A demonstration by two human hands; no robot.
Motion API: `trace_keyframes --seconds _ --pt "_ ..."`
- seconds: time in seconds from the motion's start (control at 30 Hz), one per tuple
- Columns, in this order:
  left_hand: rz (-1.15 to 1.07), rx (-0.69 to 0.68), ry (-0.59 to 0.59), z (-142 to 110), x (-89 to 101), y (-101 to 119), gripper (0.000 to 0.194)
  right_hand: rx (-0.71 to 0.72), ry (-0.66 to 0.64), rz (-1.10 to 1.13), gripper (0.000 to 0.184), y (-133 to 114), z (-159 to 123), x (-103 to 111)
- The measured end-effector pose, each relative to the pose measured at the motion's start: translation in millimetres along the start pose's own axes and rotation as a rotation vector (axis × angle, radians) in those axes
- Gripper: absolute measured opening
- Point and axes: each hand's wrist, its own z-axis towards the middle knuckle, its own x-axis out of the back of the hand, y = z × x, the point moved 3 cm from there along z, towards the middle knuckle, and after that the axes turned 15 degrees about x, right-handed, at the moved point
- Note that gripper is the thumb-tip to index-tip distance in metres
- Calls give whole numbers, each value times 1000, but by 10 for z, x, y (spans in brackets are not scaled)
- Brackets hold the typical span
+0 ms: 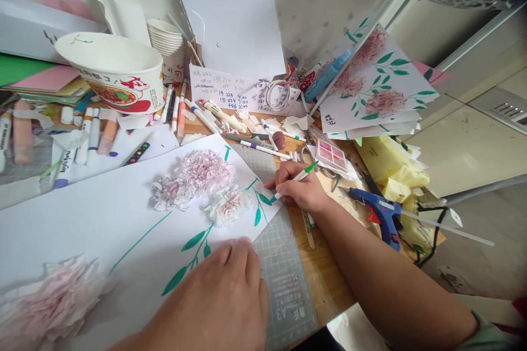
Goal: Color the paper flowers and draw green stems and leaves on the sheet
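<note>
A green-ended white marker [302, 174] is pinched in my right hand [302, 189], its tip at a green leaf near the right corner of a white sheet of paper [135, 203]. My left hand [234, 285] is closed, fingers curled over the sheet's near edge; the fingertips and thumb are hidden. On the sheet are ruffled pale pink paper flowers [201, 175], a whiter paper flower [228, 204], and a larger pink one [53, 301] at lower left. Green stems and leaves [193, 241] are drawn around them. A grey cutting mat [284, 274] lies beneath the sheet.
Several markers [84, 134] and paper scraps crowd the back. A paper bowl [111, 74] stands at back left. To the right lie a blue glue gun [382, 214], a pink palette [331, 154] and a wooden stick [308, 229]. Flower-decorated sheets [379, 82] lean behind.
</note>
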Motion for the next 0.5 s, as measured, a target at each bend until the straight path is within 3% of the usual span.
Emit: trace_keyframes --seconds 0.17,0.33,0.5 --pt "34 -5 -107 46 21 18 24 18 205 52 23 -52 -116 33" --pt "16 -6 14 1 -35 -21 23 -50 59 -63 22 -130 -284 -58" --pt "41 -51 90 -51 -66 -27 27 -16 73 -170 19 -121 -305 -66"
